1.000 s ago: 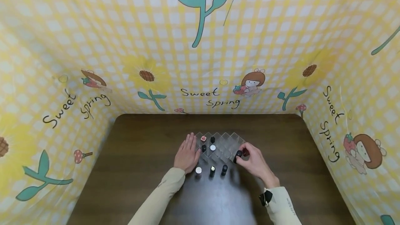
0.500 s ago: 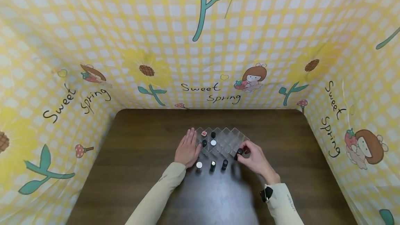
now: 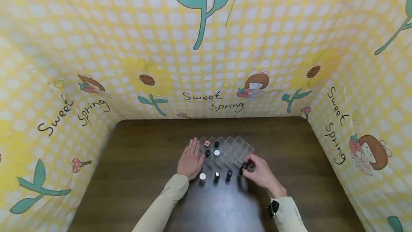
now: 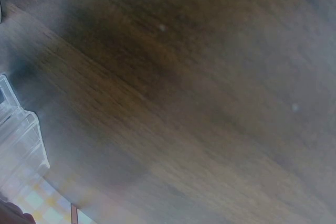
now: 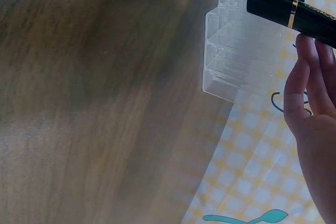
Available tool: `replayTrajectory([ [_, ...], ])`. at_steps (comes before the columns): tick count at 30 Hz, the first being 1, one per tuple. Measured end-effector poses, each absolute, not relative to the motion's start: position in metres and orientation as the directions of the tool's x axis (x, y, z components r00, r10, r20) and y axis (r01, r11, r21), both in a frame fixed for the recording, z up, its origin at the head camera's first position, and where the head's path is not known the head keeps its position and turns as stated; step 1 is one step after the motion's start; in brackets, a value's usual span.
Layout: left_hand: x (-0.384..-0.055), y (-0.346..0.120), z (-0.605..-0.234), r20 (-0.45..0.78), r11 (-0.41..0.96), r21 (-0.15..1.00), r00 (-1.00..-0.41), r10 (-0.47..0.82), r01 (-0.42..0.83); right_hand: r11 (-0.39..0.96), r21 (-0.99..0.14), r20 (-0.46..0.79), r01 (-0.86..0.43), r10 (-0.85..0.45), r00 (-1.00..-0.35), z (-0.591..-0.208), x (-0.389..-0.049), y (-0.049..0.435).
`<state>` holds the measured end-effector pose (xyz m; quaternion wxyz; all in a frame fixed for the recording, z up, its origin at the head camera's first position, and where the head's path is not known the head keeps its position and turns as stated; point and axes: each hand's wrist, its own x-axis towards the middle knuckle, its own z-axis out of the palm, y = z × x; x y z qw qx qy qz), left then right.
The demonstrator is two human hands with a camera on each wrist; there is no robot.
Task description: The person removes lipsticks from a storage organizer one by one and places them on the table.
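My right hand (image 3: 262,174) pinches a black lipstick tube (image 5: 299,17) with a gold band, near the front right corner of a clear organizer (image 3: 236,148). Straight fingers of my left hand (image 3: 190,162) lie along the organizer's left side. Several lipsticks stand in its left compartments: a red-topped one (image 3: 207,143), a white-topped one (image 3: 217,152) and dark ones. On the table in front, a white-capped tube (image 3: 202,178), a dark tube with a pale top (image 3: 217,177) and a black tube (image 3: 229,175) stand in a row.
The dark wooden table (image 3: 154,142) is walled at the back and sides by a yellow checked cloth (image 3: 135,46) with printed flowers and words. A black watch-like device (image 3: 273,208) sits at the right wrist.
My right hand has drawn the black lipstick a little toward me, level with the front row. The left hand keeps its place at the organizer. The head view has shifted slightly.
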<state>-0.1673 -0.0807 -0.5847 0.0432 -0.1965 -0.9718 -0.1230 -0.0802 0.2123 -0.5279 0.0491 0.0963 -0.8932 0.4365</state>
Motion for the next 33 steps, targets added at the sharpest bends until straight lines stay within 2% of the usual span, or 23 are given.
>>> replayTrajectory([
  [7, -0.161, -0.087, -0.587, 0.125, 0.896, 0.235, -0.926, 0.356, 0.376, 0.594, -0.779, 0.128, -0.200, -0.162, -0.978, -0.533, -0.076, 0.208],
  [26, -0.150, -0.094, -0.590, 0.107, 0.916, 0.209, -0.940, 0.325, 0.341, 0.581, -0.781, 0.124, -0.228, -0.213, -0.969, -0.543, -0.072, 0.204],
  [33, -0.163, -0.084, -0.583, 0.138, 0.902, 0.199, -0.922, 0.361, 0.383, 0.603, -0.773, 0.127, -0.197, -0.157, -0.979, -0.538, -0.076, 0.210],
])
